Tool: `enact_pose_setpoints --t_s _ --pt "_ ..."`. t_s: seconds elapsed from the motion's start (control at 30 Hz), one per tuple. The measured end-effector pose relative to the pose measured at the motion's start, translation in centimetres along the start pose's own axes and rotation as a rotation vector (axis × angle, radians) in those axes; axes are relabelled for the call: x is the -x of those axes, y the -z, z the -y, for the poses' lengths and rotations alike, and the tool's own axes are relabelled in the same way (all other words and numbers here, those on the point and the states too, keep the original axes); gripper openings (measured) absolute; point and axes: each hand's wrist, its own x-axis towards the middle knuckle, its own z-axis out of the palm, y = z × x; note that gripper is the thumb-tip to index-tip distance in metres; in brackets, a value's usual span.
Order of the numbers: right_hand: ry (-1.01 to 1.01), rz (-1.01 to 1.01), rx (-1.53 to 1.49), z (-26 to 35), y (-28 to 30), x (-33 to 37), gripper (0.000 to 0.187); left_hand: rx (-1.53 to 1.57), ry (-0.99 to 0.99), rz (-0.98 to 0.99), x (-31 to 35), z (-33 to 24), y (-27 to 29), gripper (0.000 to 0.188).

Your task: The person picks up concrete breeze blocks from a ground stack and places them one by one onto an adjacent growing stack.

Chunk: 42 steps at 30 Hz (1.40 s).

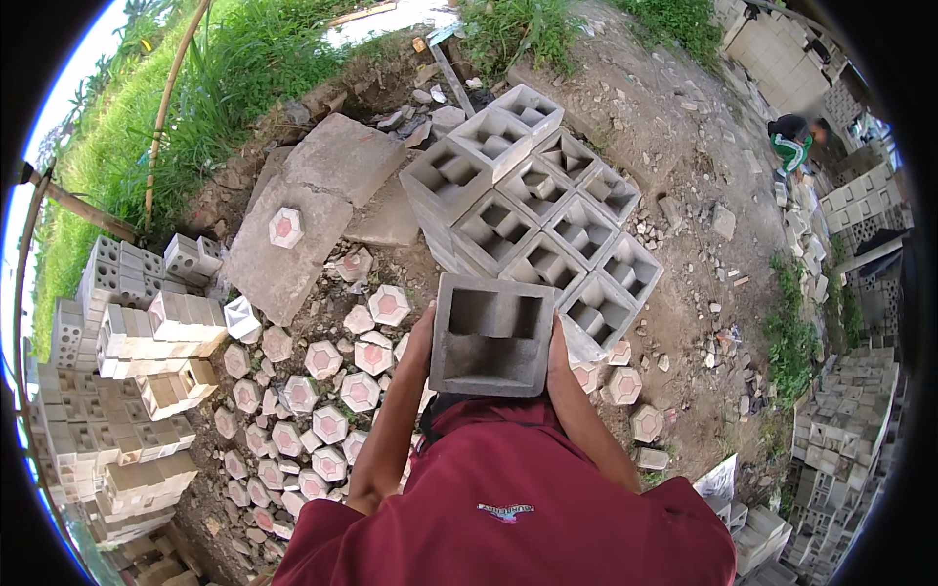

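The person's left hand (422, 334) and right hand (559, 350) hold the grey hollow block (490, 342) before the chest, near the stacked blocks (535, 220) — fingers clasping opposite walls. Even pressure from both sides and straight wrists should keep it level — hollow or not, it is likely heavy.

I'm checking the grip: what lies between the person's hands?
A grey hollow concrete block, held between left hand and right hand, in the head view.

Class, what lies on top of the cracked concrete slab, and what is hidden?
One hexagonal paver with a pink centre; the patch of slab beneath it is covered.
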Motion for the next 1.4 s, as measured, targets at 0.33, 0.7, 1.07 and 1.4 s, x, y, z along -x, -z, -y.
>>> enact_pose_setpoints --t_s 0.33,0.7,1.07,1.4 --pt "-0.075 -0.142 0.138 0.9 -6.2 -3.5 0.062 -0.095 0.075 0.159 -6.7 -7.0 0.2 0.054" --pt "-0.179 -0.245 0.449 4.4 -4.9 -13.4 0.050 -0.150 0.265 0.242 -16.5 -13.5 -3.7 0.053" --pt "-0.144 -0.390 0.306 2.8 1.8 -17.8 0.024 -0.538 0.369 0.014 -23.1 -12.9 -7.2 0.058" --pt "-0.243 -0.387 0.398 4.6 2.6 -19.8 0.022 -0.979 0.280 0.035 -25.7 -16.4 -12.1 0.056"
